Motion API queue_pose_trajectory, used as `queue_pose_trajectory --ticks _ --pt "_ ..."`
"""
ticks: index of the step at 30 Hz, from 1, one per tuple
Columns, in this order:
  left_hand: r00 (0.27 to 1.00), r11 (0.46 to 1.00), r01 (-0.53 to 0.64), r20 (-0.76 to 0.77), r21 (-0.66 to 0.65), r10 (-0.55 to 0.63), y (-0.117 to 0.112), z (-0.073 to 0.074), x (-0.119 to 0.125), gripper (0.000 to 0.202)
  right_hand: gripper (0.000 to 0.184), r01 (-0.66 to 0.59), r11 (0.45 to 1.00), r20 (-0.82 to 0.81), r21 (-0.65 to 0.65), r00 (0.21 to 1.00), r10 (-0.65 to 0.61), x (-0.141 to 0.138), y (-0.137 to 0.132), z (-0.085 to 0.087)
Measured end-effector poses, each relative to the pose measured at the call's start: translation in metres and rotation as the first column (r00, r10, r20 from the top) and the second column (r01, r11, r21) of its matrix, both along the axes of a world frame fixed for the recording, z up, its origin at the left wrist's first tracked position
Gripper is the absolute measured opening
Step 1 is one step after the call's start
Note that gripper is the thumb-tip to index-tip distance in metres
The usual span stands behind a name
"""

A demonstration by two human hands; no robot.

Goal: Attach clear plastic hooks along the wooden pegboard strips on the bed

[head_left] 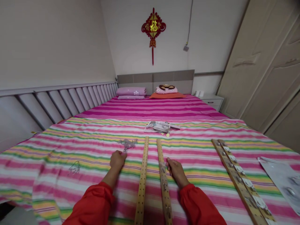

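My left hand (117, 158) is closed, its fingertips at the near edge of a small crumpled clear plastic bag (128, 143) lying on the striped sheet. My right hand (176, 168) has its fingers pinched together beside a narrow wooden strip with holes (160, 150). What those fingers hold is too small to make out. Small shiny metal pieces (165, 187) sit along this strip, with a clear bit of plastic (162, 165) near the right fingertips. A second holed wooden strip (143, 175) lies between my hands, with nothing on it.
To the right lie wooden strips (231, 170) carrying several white-and-metal pieces, and a clear plastic bag (278, 175) with metal parts. Farther back on the bed is a plastic packet (159, 126). A thin tangled loop (74, 168) lies at left. Folded bedding (131, 91) rests by the headboard.
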State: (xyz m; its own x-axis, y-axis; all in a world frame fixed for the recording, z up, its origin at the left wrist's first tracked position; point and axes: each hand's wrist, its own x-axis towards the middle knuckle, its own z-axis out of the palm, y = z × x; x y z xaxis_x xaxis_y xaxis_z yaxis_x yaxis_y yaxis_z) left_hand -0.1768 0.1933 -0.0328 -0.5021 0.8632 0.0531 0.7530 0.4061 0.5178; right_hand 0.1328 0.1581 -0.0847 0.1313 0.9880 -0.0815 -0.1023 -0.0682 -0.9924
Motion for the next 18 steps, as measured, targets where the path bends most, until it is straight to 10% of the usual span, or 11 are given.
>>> queue_pose_trajectory --ticks 18 --pt "0.875 0.989 -0.127 0.479 0.078 0.075 0.004 0.006 0.000 0.019 0.050 0.031 0.999 0.027 -0.034 0.999 -0.030 -0.001 -0.011 0.019"
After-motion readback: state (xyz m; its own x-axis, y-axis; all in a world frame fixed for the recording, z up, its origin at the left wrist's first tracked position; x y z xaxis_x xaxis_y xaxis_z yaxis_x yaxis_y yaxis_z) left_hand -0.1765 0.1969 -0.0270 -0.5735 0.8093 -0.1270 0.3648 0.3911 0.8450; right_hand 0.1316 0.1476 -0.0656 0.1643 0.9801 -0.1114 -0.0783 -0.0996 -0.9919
